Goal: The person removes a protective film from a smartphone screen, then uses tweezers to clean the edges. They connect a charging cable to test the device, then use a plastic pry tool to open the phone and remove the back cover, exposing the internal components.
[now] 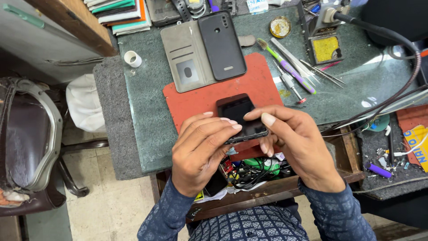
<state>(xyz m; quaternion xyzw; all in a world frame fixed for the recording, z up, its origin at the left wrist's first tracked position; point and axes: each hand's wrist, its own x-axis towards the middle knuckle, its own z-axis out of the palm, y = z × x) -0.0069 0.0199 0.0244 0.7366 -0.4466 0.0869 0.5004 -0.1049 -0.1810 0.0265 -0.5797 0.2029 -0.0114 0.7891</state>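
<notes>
Both hands hold a black phone (240, 118) just above the red mat (200, 98) at the bench's (147, 102) near edge. The left hand (203, 149) has its grip clamped on the phone's lower edge, while the right hand (296, 143) pinches the right side, thumb on top. An open wallet case (203, 49) lies beyond.

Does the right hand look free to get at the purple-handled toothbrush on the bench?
Probably not right away: the right hand grips the black phone with the left hand. The toothbrush itself lies uncovered.
</notes>
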